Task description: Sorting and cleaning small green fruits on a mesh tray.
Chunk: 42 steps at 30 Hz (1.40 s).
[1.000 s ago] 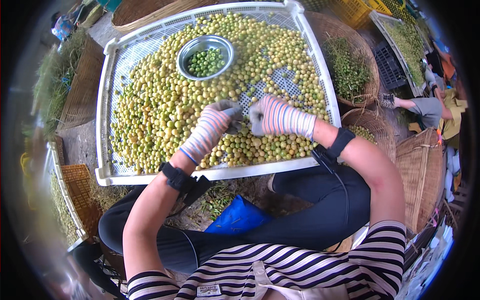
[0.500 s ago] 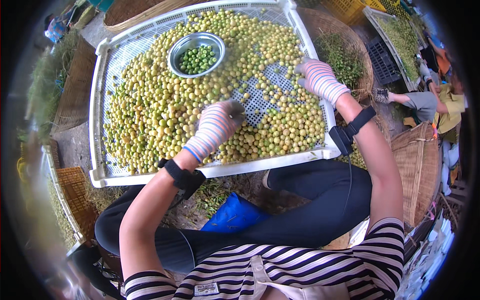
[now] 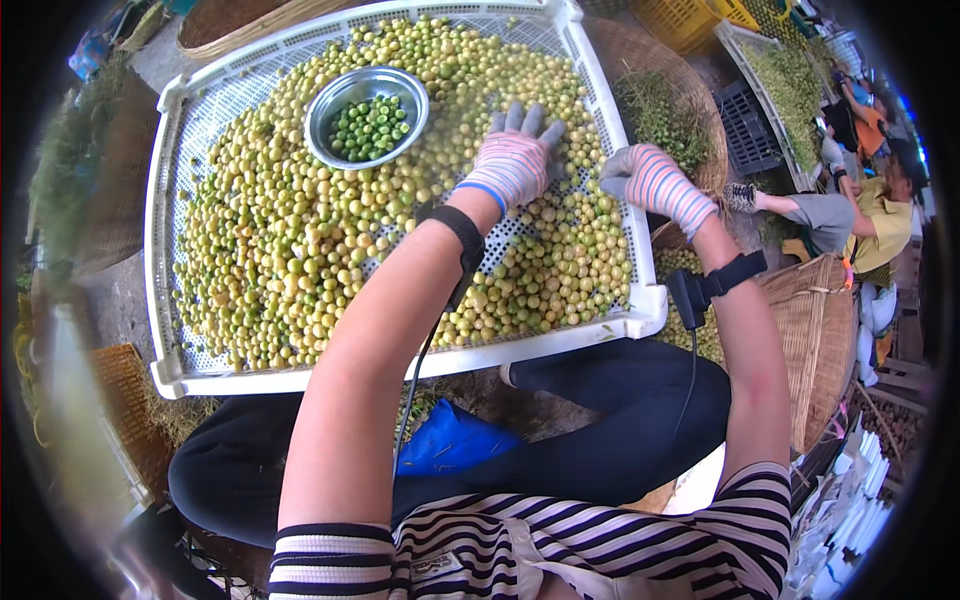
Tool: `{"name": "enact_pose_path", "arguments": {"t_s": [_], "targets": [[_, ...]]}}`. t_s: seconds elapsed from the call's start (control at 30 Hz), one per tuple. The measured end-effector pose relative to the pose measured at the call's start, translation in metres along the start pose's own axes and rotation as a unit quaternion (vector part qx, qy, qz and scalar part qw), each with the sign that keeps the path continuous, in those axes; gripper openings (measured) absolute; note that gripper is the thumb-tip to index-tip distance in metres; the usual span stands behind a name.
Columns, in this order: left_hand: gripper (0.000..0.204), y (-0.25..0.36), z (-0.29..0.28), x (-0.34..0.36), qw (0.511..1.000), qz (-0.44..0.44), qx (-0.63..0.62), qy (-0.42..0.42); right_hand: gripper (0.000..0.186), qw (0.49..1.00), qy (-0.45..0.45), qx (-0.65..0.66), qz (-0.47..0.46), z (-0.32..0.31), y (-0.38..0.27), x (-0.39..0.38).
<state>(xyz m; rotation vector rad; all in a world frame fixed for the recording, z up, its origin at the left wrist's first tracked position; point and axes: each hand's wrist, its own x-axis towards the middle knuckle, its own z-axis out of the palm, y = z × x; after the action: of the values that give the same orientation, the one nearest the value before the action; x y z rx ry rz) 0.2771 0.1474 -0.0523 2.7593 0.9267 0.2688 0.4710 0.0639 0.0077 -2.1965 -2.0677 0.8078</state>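
Note:
A white mesh tray (image 3: 160, 250) holds several small round fruits (image 3: 300, 260), yellow and pale green. A steel bowl (image 3: 320, 140) among them holds darker green fruits (image 3: 365, 135). My left hand (image 3: 510, 160), in a striped glove with grey fingertips, lies palm down on the fruit right of the bowl, fingers spread. My right hand (image 3: 655, 185), in a matching glove, is at the tray's right rim with fingers curled; what they hold, if anything, is hidden. Black straps circle both wrists.
Wicker baskets (image 3: 810, 380) stand around the tray, one with green stems (image 3: 650, 115). A black crate (image 3: 750, 130), yellow crates (image 3: 690, 25) and another fruit tray (image 3: 775, 95) are at upper right. A seated person in yellow (image 3: 880, 225) works at the right.
My left hand has moved up and right across the fruit and its fingers have spread. My right hand moved out to the right rim, then slightly lower, its fingers curling. The view has shifted.

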Motion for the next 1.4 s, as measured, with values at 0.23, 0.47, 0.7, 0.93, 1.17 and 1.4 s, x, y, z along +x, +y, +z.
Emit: {"name": "enact_pose_path", "arguments": {"t_s": [0.23,0.47,0.7,0.93,1.17,1.4], "targets": [[0.059,0.030,-0.005,-0.056,0.992,0.067,0.031,-0.102,0.019,0.996,-0.065,-0.015,0.058,0.002,0.002,-0.025],[0.059,0.058,-0.029,-0.133,0.977,0.081,-0.027,-0.197,0.021,0.995,-0.040,-0.090,-0.023,-0.027,-0.027,-0.031],[0.040,0.034,-0.043,-0.136,0.984,0.074,-0.112,-0.118,0.015,0.891,-0.376,-0.099,-0.234,0.012,-0.117,-0.114],[0.031,0.009,-0.039,-0.111,0.989,0.031,-0.135,-0.053,0.015,0.973,0.008,-0.163,-0.163,0.000,-0.019,-0.046],[0.031,0.020,-0.044,-0.107,0.984,0.005,-0.169,-0.060,0.020,0.953,-0.077,-0.294,-0.010,0.022,-0.027,-0.010],[0.027,0.013,-0.040,-0.103,0.966,-0.015,-0.257,-0.024,0.026,0.861,-0.193,0.470,0.027,-0.011,0.008,-0.023]]}}
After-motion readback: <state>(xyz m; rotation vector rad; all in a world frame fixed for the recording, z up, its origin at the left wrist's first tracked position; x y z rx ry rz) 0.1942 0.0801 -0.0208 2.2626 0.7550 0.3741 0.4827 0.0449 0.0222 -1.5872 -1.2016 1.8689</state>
